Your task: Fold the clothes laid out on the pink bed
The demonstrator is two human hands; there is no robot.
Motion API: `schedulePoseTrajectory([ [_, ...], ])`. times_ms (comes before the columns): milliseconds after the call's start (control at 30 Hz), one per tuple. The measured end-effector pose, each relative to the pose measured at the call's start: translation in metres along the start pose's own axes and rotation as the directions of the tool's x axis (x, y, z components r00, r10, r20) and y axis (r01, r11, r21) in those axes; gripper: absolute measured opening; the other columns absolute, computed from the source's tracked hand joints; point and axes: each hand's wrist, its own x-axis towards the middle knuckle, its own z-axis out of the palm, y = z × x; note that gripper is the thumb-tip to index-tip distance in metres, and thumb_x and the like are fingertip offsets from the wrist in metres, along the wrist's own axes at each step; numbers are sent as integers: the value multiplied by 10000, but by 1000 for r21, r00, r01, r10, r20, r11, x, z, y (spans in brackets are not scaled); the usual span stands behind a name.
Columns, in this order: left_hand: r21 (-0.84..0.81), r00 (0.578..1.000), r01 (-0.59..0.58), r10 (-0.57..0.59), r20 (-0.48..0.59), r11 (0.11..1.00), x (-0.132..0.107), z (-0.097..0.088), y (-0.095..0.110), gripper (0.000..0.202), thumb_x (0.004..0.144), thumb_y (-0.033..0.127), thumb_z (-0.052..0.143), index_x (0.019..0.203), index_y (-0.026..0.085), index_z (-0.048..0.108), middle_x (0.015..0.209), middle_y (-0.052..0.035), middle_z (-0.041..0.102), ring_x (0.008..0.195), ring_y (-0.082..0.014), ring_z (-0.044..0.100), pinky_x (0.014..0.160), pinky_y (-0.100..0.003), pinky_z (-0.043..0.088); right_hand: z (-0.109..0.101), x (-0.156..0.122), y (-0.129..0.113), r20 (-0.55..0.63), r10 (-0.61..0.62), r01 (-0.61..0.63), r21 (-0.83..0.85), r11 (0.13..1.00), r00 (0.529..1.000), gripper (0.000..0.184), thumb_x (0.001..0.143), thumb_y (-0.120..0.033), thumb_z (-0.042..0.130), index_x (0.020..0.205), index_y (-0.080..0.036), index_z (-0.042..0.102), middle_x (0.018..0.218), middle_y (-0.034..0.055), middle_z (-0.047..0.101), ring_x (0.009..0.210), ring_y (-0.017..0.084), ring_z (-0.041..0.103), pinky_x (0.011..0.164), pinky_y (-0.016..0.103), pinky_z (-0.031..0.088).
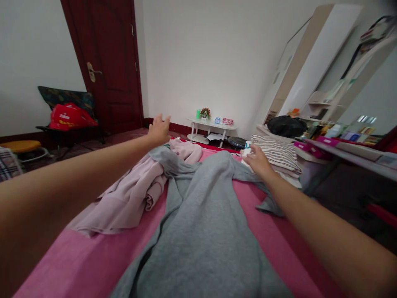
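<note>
A grey long-sleeved garment (201, 215) lies spread lengthwise on the pink bed cover (56, 252), its sleeves out to both sides. My left hand (159, 130) is raised above its left sleeve, fingers apart, with nothing in it. Over on the right, my right hand (257, 159) hovers near the other sleeve, its fingers loosely bent and apart. Just behind those fingers shows a white item with teal marks (247, 147), partly hidden by the hand. A pale pink garment (133, 198) lies rumpled at the left, partly under the grey sleeve.
Folded striped clothing (276, 153) is stacked at the right edge of the bed. Beyond it stands a dressing table with a black bag (285, 125) and several bottles. A low white table (212, 123) is by the far wall. A red bag (70, 117) rests on a chair at left.
</note>
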Motion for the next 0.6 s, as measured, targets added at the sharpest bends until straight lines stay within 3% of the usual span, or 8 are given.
schedulePoseTrajectory([
  [33, 15, 989, -132, 131, 67, 991, -19, 8, -2, 774, 701, 118, 726, 1385, 168, 367, 1531, -187, 189, 1408, -338, 178, 1108, -474, 261, 0, -17, 7, 40, -40, 42, -41, 998, 998, 541, 692, -102, 617, 1213, -183, 496, 1294, 143, 532, 1111, 280, 594, 887, 448, 529],
  [67, 15, 949, -283, 278, 146, 959, -39, 15, -5, 706, 711, 92, 700, 1354, 184, 422, 1533, -166, 195, 1416, -323, 168, 1122, -466, 239, -1, -35, 13, 87, -82, 89, -83, 993, 993, 517, 678, -104, 610, 1184, -184, 537, 1289, 131, 549, 1141, 292, 575, 938, 478, 494],
  [167, -90, 696, -632, 615, 370, 770, -100, 17, -13, 570, 733, 23, 602, 1260, 233, 542, 1544, -109, 184, 1421, -320, 165, 1132, -479, 231, -13, -92, 22, 296, -241, 299, -172, 938, 924, 437, 670, -98, 544, 1085, -195, 642, 1219, 99, 625, 1169, 282, 557, 1041, 503, 396],
  [233, -193, 569, -690, 688, 450, 698, -137, 7, -16, 588, 719, -35, 538, 1211, 283, 579, 1556, -48, 166, 1426, -309, 156, 1131, -483, 248, -24, -125, 21, 427, -247, 338, -150, 929, 870, 429, 666, -91, 494, 1035, -210, 677, 1164, 77, 662, 1138, 256, 581, 1045, 476, 398],
  [300, -275, 472, -711, 729, 495, 647, -168, -9, -18, 635, 699, -71, 501, 1208, 302, 573, 1563, -17, 155, 1434, -294, 135, 1135, -486, 254, -37, -153, 16, 523, -196, 272, -70, 960, 830, 418, 692, -102, 464, 1029, -213, 686, 1179, 76, 655, 1136, 239, 586, 1022, 446, 431],
  [367, -332, 418, -718, 760, 497, 612, -193, -25, -17, 647, 706, -66, 501, 1240, 297, 543, 1565, -23, 166, 1432, -292, 146, 1133, -486, 267, -52, -177, 9, 601, -148, 200, -20, 980, 786, 397, 753, -136, 471, 1080, -223, 677, 1292, 82, 586, 1216, 239, 530, 1048, 439, 406],
  [500, -395, 432, -689, 782, 449, 607, -227, -49, -9, 645, 766, -25, 486, 1351, 240, 429, 1560, -99, 175, 1418, -288, 207, 1117, -445, 320, -75, -219, -12, 728, -49, 127, -54, 990, 684, 405, 821, -255, 574, 1220, -313, 616, 1470, 59, 404, 1342, 264, 387, 1099, 475, 320],
  [600, -442, 351, -712, 821, 449, 546, -238, -61, 2, 475, 781, -2, 497, 1194, 225, 559, 1508, -78, 319, 1415, -273, 223, 1146, -443, 266, -82, -240, -28, 754, -89, 140, -4, 990, 651, 274, 788, -347, 658, 1055, -311, 706, 1463, 69, 414, 1364, 293, 343, 1088, 500, 324],
])
